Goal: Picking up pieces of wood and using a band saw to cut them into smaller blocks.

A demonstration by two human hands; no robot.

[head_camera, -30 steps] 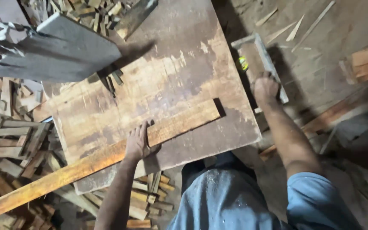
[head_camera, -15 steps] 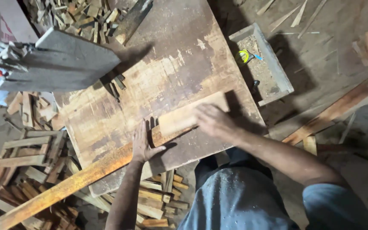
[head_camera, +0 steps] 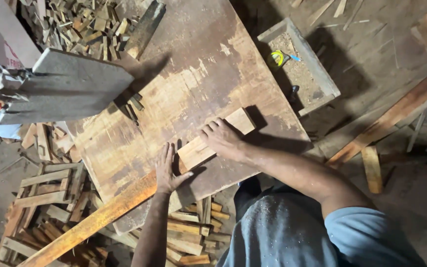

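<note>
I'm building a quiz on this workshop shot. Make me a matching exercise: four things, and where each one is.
1. left hand
2. right hand
3. yellow tape measure
4. offcut pile

a. inside the wooden tray
b. flat on the long plank, nearer the table edge
c. on the floor left of the table
d. on the plank's pale end

Pairs: 1-b, 2-d, 3-a, 4-c

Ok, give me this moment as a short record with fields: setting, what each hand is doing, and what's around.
setting: worn wooden table seen from above, in a workshop
left hand: flat on the long plank, fingers spread
right hand: pressed on the upper end of the same plank, near the table's front edge
plank: lies diagonally, its lower end sticking out past the table
beside the table: shallow wooden tray with a yellow tape measure in it
floor: heap of wood offcuts at the left
</note>
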